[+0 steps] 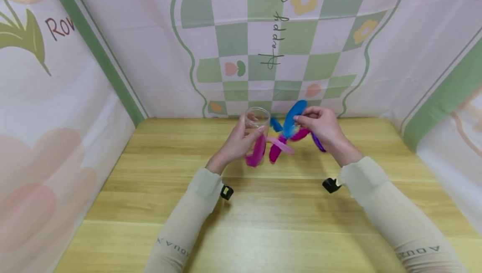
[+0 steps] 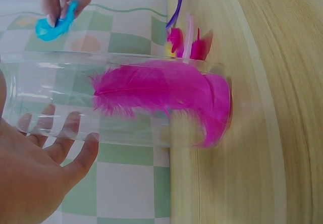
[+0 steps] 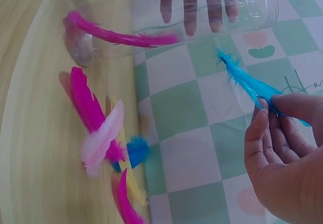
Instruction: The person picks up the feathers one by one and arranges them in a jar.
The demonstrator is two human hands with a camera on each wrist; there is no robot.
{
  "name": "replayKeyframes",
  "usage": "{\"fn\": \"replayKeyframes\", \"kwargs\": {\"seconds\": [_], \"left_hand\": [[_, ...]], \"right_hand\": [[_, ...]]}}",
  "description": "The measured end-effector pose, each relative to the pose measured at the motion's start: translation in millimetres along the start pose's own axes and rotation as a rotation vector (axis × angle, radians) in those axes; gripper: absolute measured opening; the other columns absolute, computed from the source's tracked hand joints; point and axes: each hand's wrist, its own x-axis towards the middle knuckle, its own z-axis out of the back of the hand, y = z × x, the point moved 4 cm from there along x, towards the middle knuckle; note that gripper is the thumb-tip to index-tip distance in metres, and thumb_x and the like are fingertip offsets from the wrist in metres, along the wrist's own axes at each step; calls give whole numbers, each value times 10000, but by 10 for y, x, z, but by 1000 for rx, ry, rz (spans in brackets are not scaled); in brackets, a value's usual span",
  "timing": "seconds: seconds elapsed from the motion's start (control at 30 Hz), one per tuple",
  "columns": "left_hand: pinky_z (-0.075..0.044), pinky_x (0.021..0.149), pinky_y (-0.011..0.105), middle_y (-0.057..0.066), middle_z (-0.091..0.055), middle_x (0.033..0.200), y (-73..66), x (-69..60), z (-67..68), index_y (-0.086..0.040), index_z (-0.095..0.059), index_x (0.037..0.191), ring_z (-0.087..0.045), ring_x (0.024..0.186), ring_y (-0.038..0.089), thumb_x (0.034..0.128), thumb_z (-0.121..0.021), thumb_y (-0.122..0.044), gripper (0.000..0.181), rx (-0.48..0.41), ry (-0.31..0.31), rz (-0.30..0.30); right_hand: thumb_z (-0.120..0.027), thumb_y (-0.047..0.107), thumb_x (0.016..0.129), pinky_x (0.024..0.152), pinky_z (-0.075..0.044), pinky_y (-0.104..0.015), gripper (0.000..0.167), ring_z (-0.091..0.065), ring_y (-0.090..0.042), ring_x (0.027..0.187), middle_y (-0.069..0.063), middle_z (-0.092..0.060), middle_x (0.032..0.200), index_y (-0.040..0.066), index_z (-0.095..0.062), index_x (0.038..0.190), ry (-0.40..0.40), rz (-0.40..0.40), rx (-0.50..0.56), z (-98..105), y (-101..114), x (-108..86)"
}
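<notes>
My left hand (image 1: 242, 138) grips a clear jar (image 2: 60, 90) with an open top, standing upright on the table. A magenta feather (image 2: 156, 88) lies inside it, bent against the bottom. Between thumb and fingertips, my right hand (image 1: 321, 126) pinches a blue feather (image 3: 252, 85), held in the air to the right of the jar. Below that hand, a loose pile on the table includes a magenta feather (image 3: 88, 100), a pale pink feather (image 3: 105, 138), a yellow feather (image 3: 132, 183) and another blue feather (image 3: 136, 152). A purple feather (image 1: 318, 142) lies at the pile's right.
The wooden table (image 1: 248, 231) meets a printed cloth backdrop (image 1: 226, 39) just behind the jar and feathers. More cloth hangs at the left and right sides. Each sleeve cuff has a small black device (image 1: 331, 185) at the wrist.
</notes>
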Motion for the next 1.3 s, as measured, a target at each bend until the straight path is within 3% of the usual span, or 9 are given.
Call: {"fn": "replayKeyframes", "kwargs": {"seconds": [0.63,1.07,1.3], "left_hand": [[-458,1082,478,97,-453,1434,-16,0,3,-116,-314,1475,-507,1303,284,1060,-553,-407,561,2,1,-8],[-433,1107,470,105,-441,1445,-22,10,-7,-23,-288,1502,-486,1322,282,1063,-557,-377,624,8,-4,-20],[-439,1103,460,85,-445,1438,-21,5,-5,-85,-303,1487,-495,1313,261,1061,-559,-388,583,8,-6,-22]], "right_hand": [[-737,152,962,742,-602,-249,251,-739,-168,836,49,-752,850,-51,-636,1069,1,56,74,-28,208,30],[-742,153,958,774,-601,-255,243,-735,-152,845,10,-753,872,-61,-657,1036,-5,100,136,-60,324,6],[-751,149,951,774,-597,-251,218,-733,-152,836,1,-755,878,-45,-681,1020,-3,118,145,-65,379,0]]}}
